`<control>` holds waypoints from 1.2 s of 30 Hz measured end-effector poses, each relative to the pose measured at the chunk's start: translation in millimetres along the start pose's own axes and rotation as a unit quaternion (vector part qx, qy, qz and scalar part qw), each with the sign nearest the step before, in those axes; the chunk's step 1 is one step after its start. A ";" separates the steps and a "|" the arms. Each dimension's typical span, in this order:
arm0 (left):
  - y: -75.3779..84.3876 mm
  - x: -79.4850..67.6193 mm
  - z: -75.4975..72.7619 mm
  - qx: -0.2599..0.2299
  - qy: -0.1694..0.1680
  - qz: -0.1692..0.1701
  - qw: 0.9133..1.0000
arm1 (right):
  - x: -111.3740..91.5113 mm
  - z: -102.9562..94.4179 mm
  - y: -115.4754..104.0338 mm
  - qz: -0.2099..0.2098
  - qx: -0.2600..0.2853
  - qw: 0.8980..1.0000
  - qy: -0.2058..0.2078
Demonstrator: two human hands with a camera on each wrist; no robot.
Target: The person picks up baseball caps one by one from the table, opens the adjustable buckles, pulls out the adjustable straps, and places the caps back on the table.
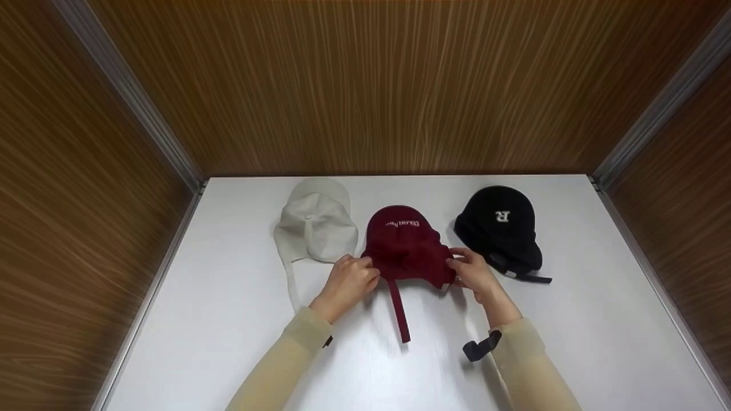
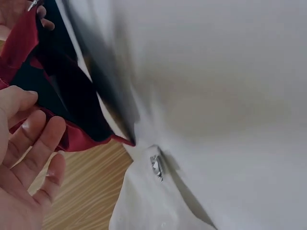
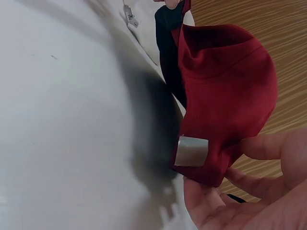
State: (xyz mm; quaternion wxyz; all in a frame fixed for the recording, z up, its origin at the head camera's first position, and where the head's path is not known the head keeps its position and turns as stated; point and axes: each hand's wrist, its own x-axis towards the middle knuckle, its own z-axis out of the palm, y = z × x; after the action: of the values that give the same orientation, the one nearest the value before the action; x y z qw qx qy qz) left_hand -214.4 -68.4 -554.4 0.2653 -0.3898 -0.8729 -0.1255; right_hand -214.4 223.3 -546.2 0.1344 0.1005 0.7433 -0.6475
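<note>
A dark red baseball cap (image 1: 402, 240) with white lettering is held between both hands over the white table. My left hand (image 1: 351, 279) pinches its left edge, and the left wrist view shows thumb and fingers on the rim beside the cap's dark inside (image 2: 72, 91). On the other side, my right hand (image 1: 474, 274) pinches the right back edge, close to a silver buckle (image 3: 192, 151). From the cap's back edge a red strap (image 1: 399, 311) hangs toward the front.
A cream cap (image 1: 317, 222) with a long strap lies to the left of the red one. At the right lies a black cap (image 1: 499, 225) marked with a white R. Wood-grain panels (image 1: 394, 85) wall the white table (image 1: 217, 319) at the back and sides.
</note>
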 end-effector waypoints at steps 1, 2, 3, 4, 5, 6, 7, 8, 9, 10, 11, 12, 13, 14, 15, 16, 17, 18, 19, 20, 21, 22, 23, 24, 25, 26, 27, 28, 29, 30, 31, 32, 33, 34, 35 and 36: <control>1.0 -0.5 0.9 0.004 -0.009 -0.003 1.000 | 0.3 0.2 1.2 -0.002 -0.002 1.000 -0.001; 1.9 -0.9 1.4 0.007 -0.019 -0.008 1.000 | 0.5 0.5 2.4 -0.003 -0.002 1.000 0.001; 2.8 -1.4 2.0 0.011 -0.028 -0.013 0.999 | 0.4 0.6 3.5 -0.004 -0.001 1.000 0.000; 3.5 -2.1 2.6 0.013 -0.037 -0.019 0.999 | 0.3 0.7 4.7 -0.006 -0.002 1.000 -0.001; 4.1 -2.6 3.2 0.014 -0.045 -0.026 0.999 | -0.2 0.7 5.7 -0.008 -0.003 1.000 -0.004; 4.6 -3.2 3.9 0.015 -0.052 -0.033 0.998 | -0.6 0.9 6.4 -0.007 -0.006 1.000 -0.003; 4.9 -3.8 4.7 0.015 -0.058 -0.041 0.997 | -1.5 0.9 7.1 -0.009 -0.013 1.000 -0.005; 5.1 -4.2 5.1 0.015 -0.063 -0.049 0.997 | -2.3 0.9 7.7 -0.010 -0.021 1.000 -0.004; 5.0 -4.5 5.7 0.014 -0.065 -0.055 0.996 | -3.4 0.8 8.2 -0.011 -0.032 0.999 -0.004; 4.9 -4.9 6.2 0.012 -0.069 -0.061 0.996 | -4.7 0.8 8.2 -0.012 -0.044 0.999 -0.002; 4.8 -5.4 6.6 0.009 -0.072 -0.066 0.995 | -6.1 0.7 8.2 -0.013 -0.055 0.998 -0.002; 4.8 -5.8 6.9 0.006 -0.075 -0.070 0.995 | -7.5 0.6 8.0 -0.013 -0.068 0.998 0.000; 4.7 -6.2 7.2 0.003 -0.079 -0.074 0.994 | -8.8 0.3 7.9 -0.015 -0.077 0.997 0.000; 4.6 -6.7 7.4 -0.001 -0.083 -0.078 0.993 | -10.2 0.3 7.8 -0.016 -0.082 0.997 0.000; 4.7 -7.3 7.4 -0.005 -0.087 -0.084 0.993 | -11.7 0.5 7.6 -0.016 -0.082 0.996 -0.001; 5.0 -8.1 7.3 -0.011 -0.092 -0.091 0.992 | -13.1 0.8 7.5 -0.016 -0.081 0.997 -0.003; 5.5 -8.6 7.0 -0.017 -0.094 -0.101 0.990 | -14.4 1.3 7.5 -0.014 -0.080 0.997 -0.005; 6.1 -9.3 6.5 -0.025 -0.095 -0.112 0.989 | -15.7 2.0 7.8 -0.013 -0.078 0.997 -0.007; 6.8 -9.8 5.9 -0.034 -0.094 -0.127 0.987 | -17.2 3.0 8.1 -0.013 -0.075 0.997 -0.010; 7.7 -10.1 5.1 -0.046 -0.093 -0.144 0.984 | -18.4 4.0 8.4 -0.010 -0.072 0.997 -0.010; 8.8 -10.1 4.1 -0.060 -0.091 -0.164 0.980 | -19.7 5.1 8.7 -0.009 -0.069 0.997 -0.012; 10.1 -9.8 3.1 -0.077 -0.089 -0.185 0.976 | -21.0 6.3 9.1 -0.008 -0.069 0.998 -0.011; 11.5 -9.3 2.1 -0.097 -0.087 -0.207 0.970 | -22.2 7.4 9.5 -0.009 -0.068 0.998 -0.012; 13.0 -8.5 0.8 -0.119 -0.086 -0.230 0.962 | -23.4 8.7 9.8 -0.011 -0.068 0.998 -0.012; 14.5 -7.3 -0.4 -0.144 -0.086 -0.252 0.953 | -24.6 10.0 9.8 -0.013 -0.069 0.997 -0.012; 16.0 -6.1 -1.6 -0.170 -0.085 -0.273 0.943 | -25.6 11.4 9.8 -0.014 -0.069 0.997 -0.010; 17.6 -4.8 -2.7 -0.196 -0.086 -0.293 0.932 | -26.8 12.9 9.3 -0.016 -0.071 0.997 -0.011; 19.0 -3.5 -3.6 -0.224 -0.085 -0.312 0.919 | -27.7 14.6 8.9 -0.016 -0.071 0.997 -0.009; 20.2 -2.2 -4.3 -0.250 -0.085 -0.330 0.907 | -28.5 16.3 8.2 -0.018 -0.073 0.997 -0.010; 21.4 -1.1 -4.8 -0.274 -0.084 -0.345 0.894 | -29.1 18.2 7.5 -0.019 -0.074 0.997 -0.007; 22.7 0.1 -4.9 -0.295 -0.082 -0.358 0.882 | -29.5 19.8 6.6 -0.020 -0.075 0.997 -0.006; 23.8 1.1 -4.7 -0.313 -0.080 -0.370 0.871 | -29.6 21.5 5.8 -0.021 -0.077 0.997 -0.003; 24.8 1.9 -4.0 -0.327 -0.080 -0.379 0.862 | -29.3 23.2 4.9 -0.024 -0.079 0.997 -0.002; 25.6 2.6 -3.2 -0.338 -0.079 -0.386 0.855 | -28.7 25.0 4.1 -0.026 -0.082 0.996 0.001; 26.7 3.4 -2.4 -0.344 -0.079 -0.391 0.850 | -27.9 26.5 3.5 -0.031 -0.087 0.996 0.004; 27.7 4.2 -1.7 -0.349 -0.080 -0.394 0.846 | -26.9 28.2 2.8 -0.034 -0.088 0.995 0.006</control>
State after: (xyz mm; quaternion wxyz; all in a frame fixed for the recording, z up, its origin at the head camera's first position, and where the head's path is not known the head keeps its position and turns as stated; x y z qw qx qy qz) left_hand -195.4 -48.1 -550.3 -0.0308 -0.0884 -0.8701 -0.4840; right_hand -186.2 196.4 -543.4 0.1162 0.0666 0.8015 -0.5828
